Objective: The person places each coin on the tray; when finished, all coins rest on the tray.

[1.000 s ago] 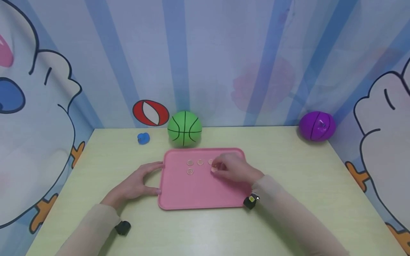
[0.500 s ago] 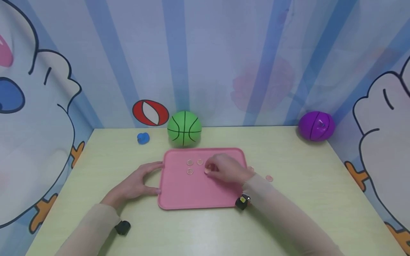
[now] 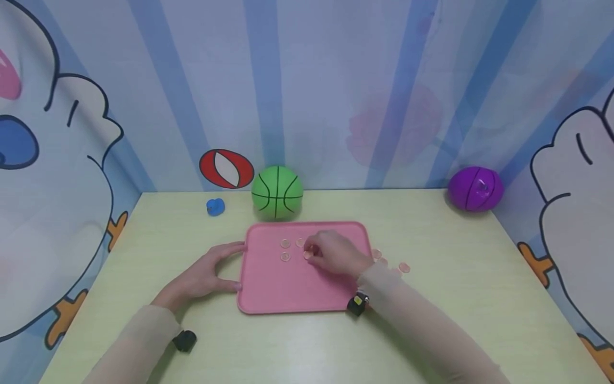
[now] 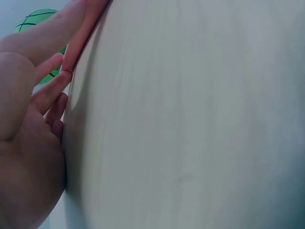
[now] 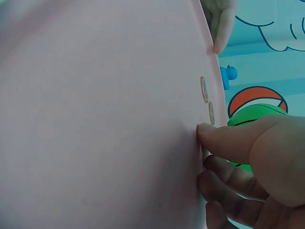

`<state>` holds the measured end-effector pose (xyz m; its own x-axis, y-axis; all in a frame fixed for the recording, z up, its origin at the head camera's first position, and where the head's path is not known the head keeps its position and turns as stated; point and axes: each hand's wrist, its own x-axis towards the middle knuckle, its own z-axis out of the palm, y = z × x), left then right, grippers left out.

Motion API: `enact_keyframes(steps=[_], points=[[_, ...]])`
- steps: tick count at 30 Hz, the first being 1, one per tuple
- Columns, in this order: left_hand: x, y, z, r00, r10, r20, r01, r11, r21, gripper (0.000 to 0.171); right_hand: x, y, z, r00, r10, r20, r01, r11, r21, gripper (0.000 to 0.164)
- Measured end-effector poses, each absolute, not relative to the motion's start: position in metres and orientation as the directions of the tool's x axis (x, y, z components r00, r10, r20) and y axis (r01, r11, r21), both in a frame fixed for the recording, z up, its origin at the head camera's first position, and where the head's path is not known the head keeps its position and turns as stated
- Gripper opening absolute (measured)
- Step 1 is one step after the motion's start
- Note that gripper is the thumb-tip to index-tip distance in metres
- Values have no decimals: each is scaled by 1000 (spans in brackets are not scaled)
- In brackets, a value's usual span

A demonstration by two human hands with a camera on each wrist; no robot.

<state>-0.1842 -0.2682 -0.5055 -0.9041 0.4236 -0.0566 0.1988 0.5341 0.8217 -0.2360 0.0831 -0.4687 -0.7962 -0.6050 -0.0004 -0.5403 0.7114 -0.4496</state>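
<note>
Here we saw the right hand pinching a small round coppery disc within the shallow, rectangular pink tray, where three matching discs lay flat. The left hand, fingers spread wide, touched the tray's left rim. More discs lay on the pale table just right of it.

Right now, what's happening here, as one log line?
left hand: touches pink tray; right hand: pinches coin; more coins: on tray, on table; green ball: behind tray
</note>
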Motion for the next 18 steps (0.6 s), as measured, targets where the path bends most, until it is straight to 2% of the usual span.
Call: enact_keyframes(steps=[18], points=[[-184, -268, -505, -902, 430, -40, 214, 526, 823, 96, -237, 73, -472, -825, -566, -5, -502, 735, -457, 16]])
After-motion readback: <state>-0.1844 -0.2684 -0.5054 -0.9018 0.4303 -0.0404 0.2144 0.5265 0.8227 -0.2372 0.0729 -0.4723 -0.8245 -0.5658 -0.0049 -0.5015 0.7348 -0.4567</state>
